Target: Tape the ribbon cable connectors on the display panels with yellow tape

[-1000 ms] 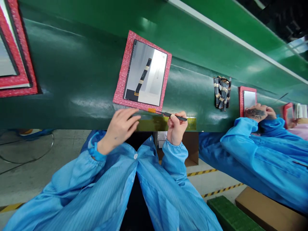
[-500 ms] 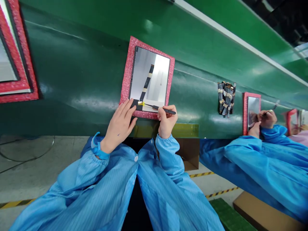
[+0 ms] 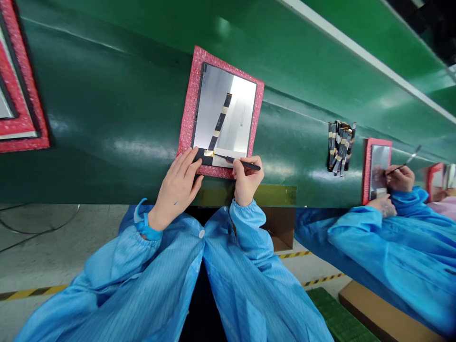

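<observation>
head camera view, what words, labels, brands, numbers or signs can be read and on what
None can be read.
Silvery panel: a small dark mark and faint print, too small to read.
Black strip lying on it: what looks like tiny pale print, too small to read.

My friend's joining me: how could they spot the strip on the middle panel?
On the green table, find the central pink sheet and the silvery panel on it. The banded black strip slants there alone, unlike the heaped strips farther right.
</observation>
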Action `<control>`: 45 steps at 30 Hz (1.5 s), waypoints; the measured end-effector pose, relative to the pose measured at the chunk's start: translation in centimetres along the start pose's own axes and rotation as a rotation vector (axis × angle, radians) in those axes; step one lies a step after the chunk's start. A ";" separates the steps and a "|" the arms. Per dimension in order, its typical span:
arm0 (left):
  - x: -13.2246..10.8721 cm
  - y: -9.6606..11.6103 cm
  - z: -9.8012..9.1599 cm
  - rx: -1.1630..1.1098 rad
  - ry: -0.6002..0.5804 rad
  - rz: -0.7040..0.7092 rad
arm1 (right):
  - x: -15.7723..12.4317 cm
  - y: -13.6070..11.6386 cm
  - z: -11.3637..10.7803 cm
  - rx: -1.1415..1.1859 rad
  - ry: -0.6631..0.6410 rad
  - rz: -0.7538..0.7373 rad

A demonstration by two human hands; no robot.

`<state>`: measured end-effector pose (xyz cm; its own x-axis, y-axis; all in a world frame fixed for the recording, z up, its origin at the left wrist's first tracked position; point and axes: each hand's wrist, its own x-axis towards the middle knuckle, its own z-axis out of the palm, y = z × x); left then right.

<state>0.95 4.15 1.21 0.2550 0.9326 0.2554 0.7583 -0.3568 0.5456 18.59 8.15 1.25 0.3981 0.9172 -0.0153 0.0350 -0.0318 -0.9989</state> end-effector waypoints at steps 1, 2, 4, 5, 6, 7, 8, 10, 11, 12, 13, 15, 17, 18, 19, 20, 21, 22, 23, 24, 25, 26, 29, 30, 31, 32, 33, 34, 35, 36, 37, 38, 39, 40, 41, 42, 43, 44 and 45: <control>0.0 0.0 0.0 -0.004 -0.002 -0.003 | 0.0 0.0 0.0 0.014 -0.001 -0.003; 0.0 0.0 0.0 -0.007 -0.003 -0.005 | 0.0 0.0 0.0 0.027 -0.003 -0.005; 0.0 0.0 0.0 -0.010 -0.004 -0.005 | 0.0 -0.1 0.0 0.044 -0.009 -0.006; 0.0 0.0 0.0 -0.010 -0.004 -0.005 | 0.0 -0.1 0.0 0.047 -0.011 -0.007; 0.0 0.0 -0.1 -0.010 -0.004 -0.006 | 0.0 -0.1 0.0 0.047 -0.011 -0.008; 0.0 0.0 -0.1 -0.008 -0.003 -0.006 | 0.0 -0.1 0.0 0.046 -0.012 -0.009; 0.0 0.0 -0.1 -0.005 -0.003 -0.005 | 0.0 0.0 0.0 0.040 -0.012 -0.009; 0.0 0.0 -0.1 0.008 0.001 -0.001 | 0.0 0.1 0.0 0.024 -0.014 -0.007; 0.1 0.0 -0.1 0.015 0.003 0.003 | 0.0 0.1 -0.1 0.016 -0.015 -0.005; 0.1 0.0 -0.1 0.021 0.007 0.008 | 0.0 0.2 -0.1 0.009 -0.017 -0.004; 0.1 0.0 -0.1 0.025 0.008 0.011 | 0.0 0.2 -0.1 0.005 -0.019 -0.003; 0.1 0.0 0.0 0.027 0.011 0.014 | 0.0 0.3 -0.2 0.004 -0.022 -0.003; 0.1 0.0 0.0 0.029 0.014 0.012 | 0.0 0.4 -0.2 0.001 -0.023 -0.003; 0.1 0.0 0.0 0.031 0.014 0.011 | -0.1 0.4 -0.2 -0.002 -0.023 -0.003; 0.1 0.0 0.1 0.033 0.015 0.010 | -0.1 0.4 -0.2 -0.004 -0.023 -0.002; 0.1 0.0 0.0 0.036 0.014 0.012 | -0.1 0.4 -0.2 -0.006 -0.023 0.000; 0.1 0.0 0.0 0.040 0.013 0.015 | -0.1 0.5 -0.2 -0.007 -0.024 0.001; 0.1 0.0 0.0 0.045 0.012 0.018 | -0.1 0.5 -0.2 -0.006 -0.024 0.000; 0.1 0.0 0.0 0.049 0.014 0.021 | -0.1 0.5 -0.2 -0.001 -0.022 -0.004; 0.1 0.1 0.0 0.053 0.019 0.023 | 0.0 0.6 -0.2 0.004 -0.021 -0.009; 0.1 0.1 0.0 0.057 0.026 0.024 | 0.0 0.6 -0.2 0.010 -0.019 -0.013; 0.1 0.2 0.0 0.061 0.032 0.027 | 0.0 0.6 -0.2 0.015 -0.016 -0.018; 0.4 0.6 0.2 0.084 0.032 0.064 | 0.0 0.4 -0.1 0.030 -0.007 -0.024; 0.5 0.7 0.3 0.097 0.020 0.082 | 0.0 0.3 -0.1 0.032 -0.006 -0.024; 0.6 0.8 0.4 0.112 0.006 0.095 | 0.0 0.3 0.0 0.032 -0.004 -0.025; 0.7 0.8 0.6 0.127 -0.010 0.102 | 0.0 0.2 0.0 0.032 -0.004 -0.024; 0.8 0.9 0.7 0.141 -0.024 0.099 | 0.0 0.2 0.1 0.030 -0.005 -0.023; 0.8 0.9 0.9 0.152 -0.036 0.090 | -0.1 0.2 0.2 0.026 -0.006 -0.021; 0.9 0.9 1.0 0.158 -0.045 0.077 | -0.1 0.3 0.3 0.022 -0.008 -0.018; 0.9 1.0 1.1 0.158 -0.053 0.061 | -0.1 0.3 0.3 0.017 -0.009 -0.016; 0.9 1.0 1.2 0.154 -0.059 0.042 | -0.1 0.3 0.3 0.011 -0.007 -0.015; 0.9 1.1 1.3 0.147 -0.065 0.021 | -0.1 0.3 0.1 0.004 0.005 -0.019; 0.9 1.1 1.4 0.138 -0.070 0.001 | 0.0 0.2 -0.1 -0.005 0.032 -0.031; 1.0 1.2 1.4 0.132 -0.073 -0.016 | 0.1 0.0 -0.6 -0.016 0.069 -0.050; 1.1 1.3 1.4 0.130 -0.073 -0.028 | 0.3 -0.2 -1.2 -0.026 0.114 -0.074; 1.2 1.4 1.4 0.133 -0.075 -0.036 | 0.5 -0.5 -1.9 -0.036 0.163 -0.099; 1.3 1.5 1.4 0.139 -0.076 -0.041 | 0.7 -0.8 -2.7 -0.044 0.203 -0.117; 1.5 1.5 1.4 0.147 -0.080 -0.046 | 0.9 -1.1 -3.5 -0.046 0.238 -0.128; 1.6 1.6 1.3 0.156 -0.086 -0.053 | 1.0 -1.3 -4.3 -0.044 0.266 -0.136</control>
<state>3.33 5.17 1.41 0.2575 0.9535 0.1568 0.8540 -0.3005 0.4247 22.93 7.42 2.77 0.6127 0.7784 0.1369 0.1417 0.0623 -0.9880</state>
